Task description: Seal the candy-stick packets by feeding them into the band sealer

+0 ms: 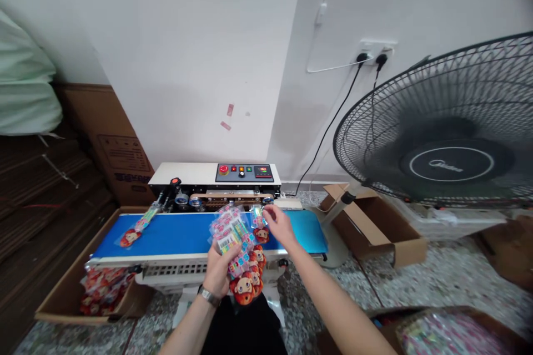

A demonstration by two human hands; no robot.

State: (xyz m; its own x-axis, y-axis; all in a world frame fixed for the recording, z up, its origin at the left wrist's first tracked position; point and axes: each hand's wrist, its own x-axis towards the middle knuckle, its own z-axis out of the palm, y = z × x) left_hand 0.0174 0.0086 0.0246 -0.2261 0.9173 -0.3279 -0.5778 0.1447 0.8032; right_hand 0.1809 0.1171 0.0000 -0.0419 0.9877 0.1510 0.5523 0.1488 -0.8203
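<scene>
My left hand point(218, 272) is closed around a fanned stack of clear plastic packets point(241, 255), each printed with a red-haired cartoon head and bright lettering. The stack hangs over the front edge of the blue conveyor belt point(183, 236). To its right, my right hand point(280, 223) pinches the edge of a single packet point(260, 222) at the sealing machine's intake end. Behind the belt stands the white band sealer point(191, 172) with lit buttons and a red display. Farther left, another packet point(139, 227) lies on the belt, its upper end by the rollers.
Below the belt's left end, a cardboard box point(112, 319) holds many packets. An open carton point(375, 222) and a large black fan point(449, 161) stand at the right. A box of clear-bagged items point(449, 335) sits lower right. Flattened cardboard point(45, 205) is stacked left.
</scene>
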